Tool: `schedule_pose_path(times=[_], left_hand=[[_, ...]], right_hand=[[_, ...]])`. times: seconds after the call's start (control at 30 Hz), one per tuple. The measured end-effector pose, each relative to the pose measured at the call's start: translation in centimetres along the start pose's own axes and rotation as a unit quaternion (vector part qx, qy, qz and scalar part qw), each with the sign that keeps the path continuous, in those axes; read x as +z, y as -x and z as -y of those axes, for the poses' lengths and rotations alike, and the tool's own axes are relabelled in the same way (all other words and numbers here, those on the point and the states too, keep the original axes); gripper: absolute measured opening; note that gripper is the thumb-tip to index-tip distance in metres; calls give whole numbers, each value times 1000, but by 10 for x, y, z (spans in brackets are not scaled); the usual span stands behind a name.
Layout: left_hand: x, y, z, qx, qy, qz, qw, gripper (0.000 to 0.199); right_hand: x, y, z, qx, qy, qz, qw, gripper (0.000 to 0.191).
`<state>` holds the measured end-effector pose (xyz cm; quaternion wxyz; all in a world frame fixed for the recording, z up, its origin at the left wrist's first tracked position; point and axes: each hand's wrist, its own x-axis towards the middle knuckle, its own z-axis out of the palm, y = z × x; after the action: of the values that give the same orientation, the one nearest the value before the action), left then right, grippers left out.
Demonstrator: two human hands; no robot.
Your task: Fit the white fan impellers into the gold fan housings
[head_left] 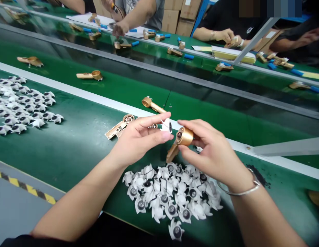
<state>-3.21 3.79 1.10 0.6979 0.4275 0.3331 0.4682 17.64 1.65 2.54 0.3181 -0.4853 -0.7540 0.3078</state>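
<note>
Between the thumb and fingers of my left hand (pixel 141 137) is a small white fan blade (pixel 166 126), its dark hub turned to the right. My right hand (pixel 211 147) grips a gold handheld fan housing (pixel 186 136) by its round head, the handle slanting down to the left. The open face of the head, with a dark motor inside, points at the blade; a small gap separates them. Below both hands lies a pile of white fan blades (pixel 172 192). Behind my left hand, gold housing parts (pixel 117 127) lie on the green table, partly hidden.
Rows of white fan blades (pixel 22 103) cover the left of the table. Beyond a white rail (pixel 97 99), gold housings (pixel 89 74) lie on a green belt. Co-workers' hands (pixel 227 37) work across it. A metal strut (pixel 290 146) juts in from the right.
</note>
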Motion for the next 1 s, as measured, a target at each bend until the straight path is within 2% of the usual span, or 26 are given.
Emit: schedule_pose_path(times=[0.1, 0.17, 0.27, 0.47, 0.6, 0.67, 0.77, 0.87, 0.93, 1.0], left_hand=[[3, 2, 4, 28, -38, 13, 999, 50], [3, 2, 6, 42, -55, 27, 997, 47], [4, 0, 9, 70, -77, 36, 994, 38], [6, -2, 12, 55, -45, 42, 997, 30], [7, -2, 13, 52, -41, 26, 997, 30], [7, -1, 15, 51, -39, 8, 998, 30], [9, 0, 20, 48, -27, -19, 998, 30], [11, 2, 24, 37, -7, -35, 999, 30], [11, 4, 22, 34, -31, -21, 999, 26], [10, 5, 16, 35, -105, 18, 994, 30]], right_hand=[[-7, 7, 4, 41, -189, -17, 981, 45], [-8, 9, 4, 53, -255, -10, 966, 41], [-8, 9, 2, 68, -278, 8, 958, 42], [-7, 9, 0, 65, -289, 22, 955, 44], [-8, 11, 0, 67, -252, 17, 965, 45], [-9, 12, -1, 45, -193, 10, 980, 46], [-11, 13, -2, -31, -39, -22, 999, 47], [-10, 13, 3, -102, 68, -50, 991, 48], [-7, 12, 7, -113, 74, -47, 990, 48], [-4, 9, 6, -77, 36, -41, 996, 45]])
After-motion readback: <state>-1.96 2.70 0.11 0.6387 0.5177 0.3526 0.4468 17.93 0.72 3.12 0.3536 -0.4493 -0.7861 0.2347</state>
